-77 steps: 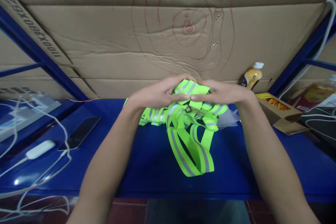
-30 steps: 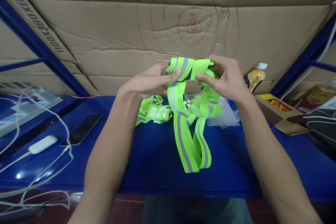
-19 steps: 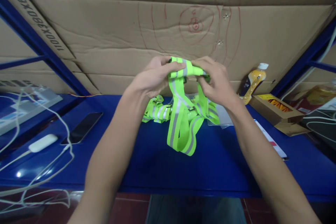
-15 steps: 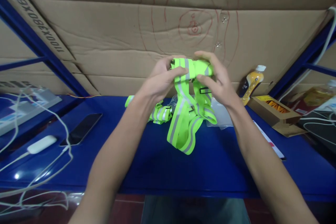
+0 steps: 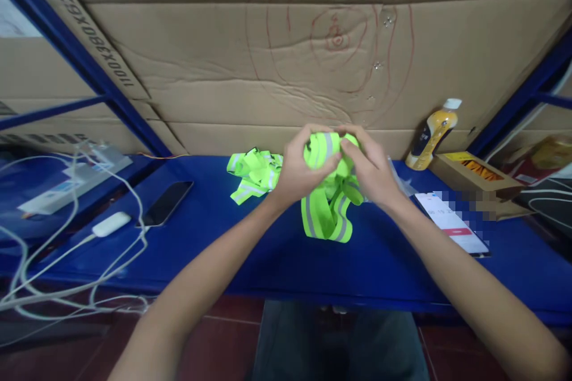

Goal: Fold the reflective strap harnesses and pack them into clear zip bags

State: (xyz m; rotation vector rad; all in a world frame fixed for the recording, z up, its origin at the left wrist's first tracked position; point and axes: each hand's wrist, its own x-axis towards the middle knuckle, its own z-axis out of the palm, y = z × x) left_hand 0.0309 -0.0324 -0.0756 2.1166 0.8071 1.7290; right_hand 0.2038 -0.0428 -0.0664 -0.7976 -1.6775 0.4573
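Observation:
Between my two hands is a neon-yellow reflective strap [image 5: 328, 214] with grey stripes, bunched at the top, its loops hanging down over the blue table. My left hand [image 5: 304, 161] wraps round the bunched part from the left, thumb across its front. From the right, my right hand [image 5: 369, 164] grips the same bundle, thumb pressed near its top. The fingertips behind the strap are partly hidden. Left of my left hand, a second bundle of neon-yellow reflective straps [image 5: 254, 172] lies on the table, loosely heaped.
A phone with a lit screen [image 5: 453, 223] lies to the right, near an open cardboard box [image 5: 480, 175] and a yellow drink bottle [image 5: 433, 134]. Leftward are a dark phone [image 5: 167, 202], a white charging case [image 5: 111, 224], cables and a power strip [image 5: 75, 181]. Cardboard [image 5: 201, 65] stands behind.
The hands and strap have come lower and closer together, and the strap is bunched more tightly. The view has shifted, showing more of the loose straps on the left and the lit phone.

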